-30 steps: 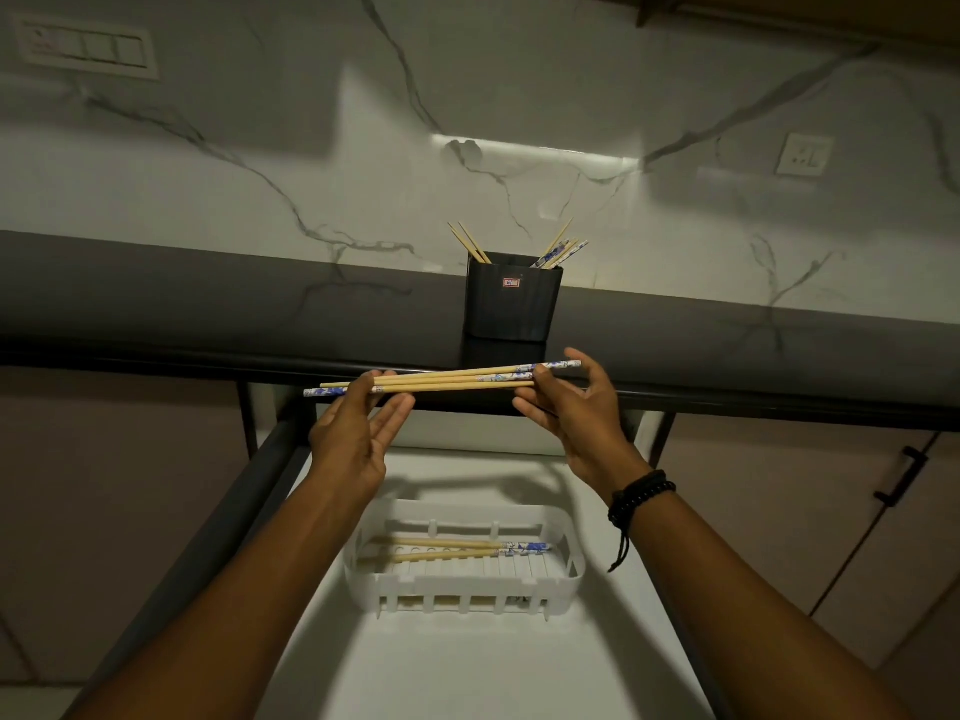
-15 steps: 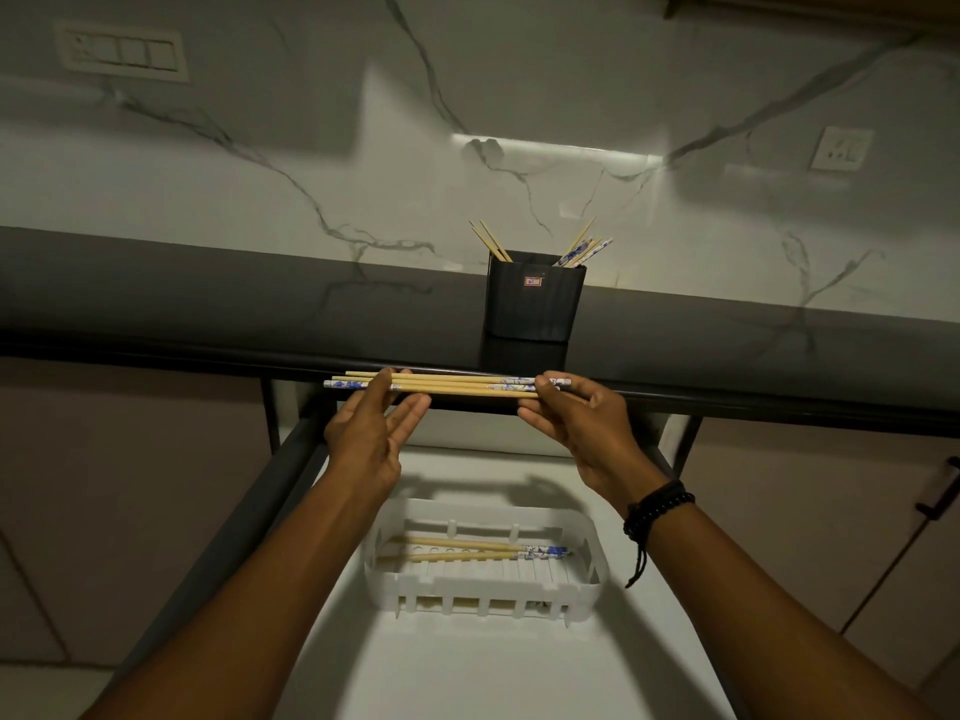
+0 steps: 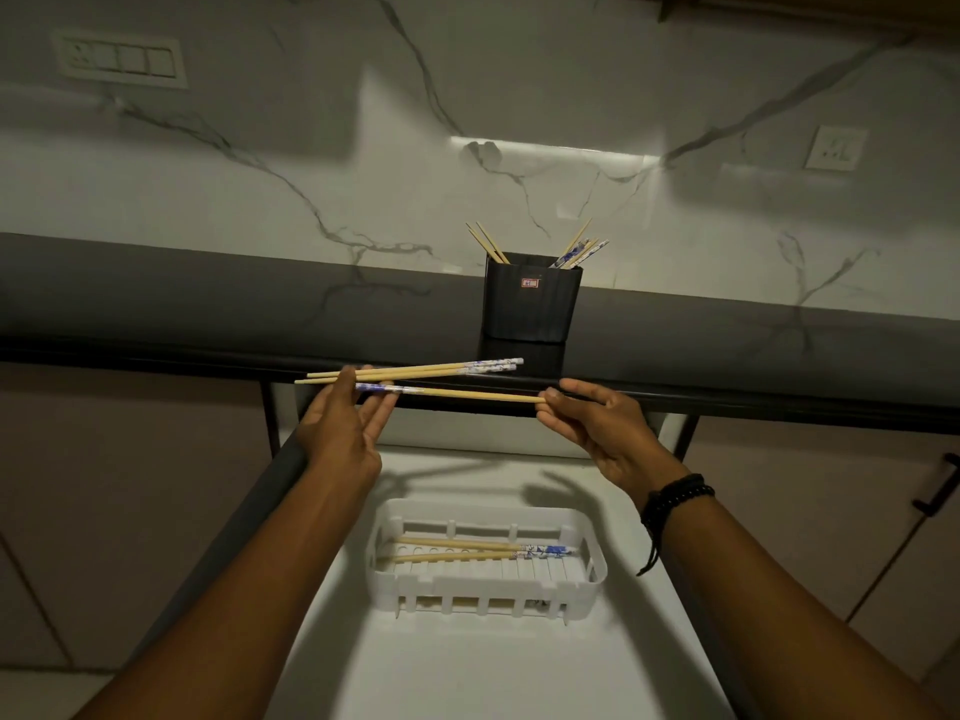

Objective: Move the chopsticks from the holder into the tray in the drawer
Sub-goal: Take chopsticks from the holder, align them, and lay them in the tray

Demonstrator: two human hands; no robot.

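My head camera faces forward and down, close above my left hand [image 3: 340,428] and right hand [image 3: 597,433], surface [image 3: 208,304] just beyond.

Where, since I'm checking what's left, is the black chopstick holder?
Head view: the black holder stands on the dark counter, right of centre, by the marble wall.

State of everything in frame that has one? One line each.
Drawer: open.
Tray: in drawer, chopsticks lying flat inside.
Holder: upright on counter, not yet emptied, spare sticks poking out.
Left hand: grips upper pair; blue end of lower stick rests on its fingers.
Right hand: pinches lower stick's plain tip.
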